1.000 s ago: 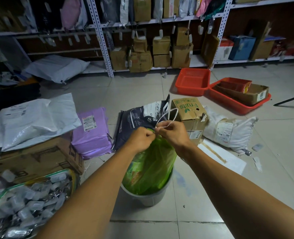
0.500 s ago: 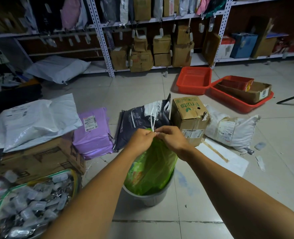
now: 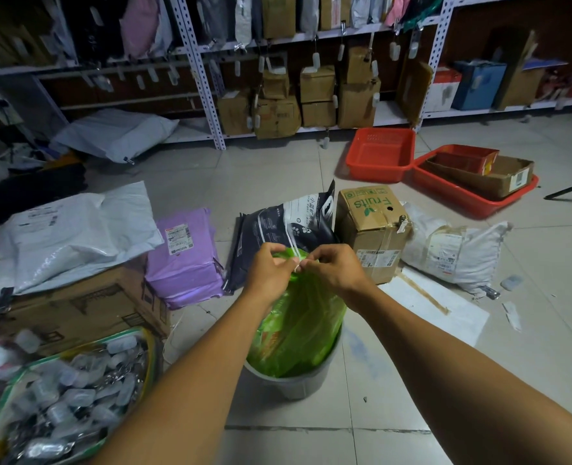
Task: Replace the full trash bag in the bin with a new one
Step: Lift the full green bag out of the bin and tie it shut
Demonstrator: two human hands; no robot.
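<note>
Green trash bag (image 3: 298,317) sits in the grey bin (image 3: 288,380), its neck gathered up above the rim, and I read the change like this: a second ago the white drawstring (image 3: 293,245) stood out in a wide loop beyond the bag's neck, and now it is drawn down to two short strands running up from the pinch point. My left hand (image 3: 269,268) is clenched on the bunched neck, and my right hand (image 3: 333,268) pinches the string just beside it, fingertips of both nearly touching. I judge the knot is being cinched, so the bag is close to sealed but not yet lifted out; no new bag is in sight. Just behind the bin lean a dark printed pouch (image 3: 284,226) and a fruit carton (image 3: 372,229); a purple parcel (image 3: 185,260) lies to the bin's left. These crowd the far side, so I would lift the bag straight up and toward me.
</note>
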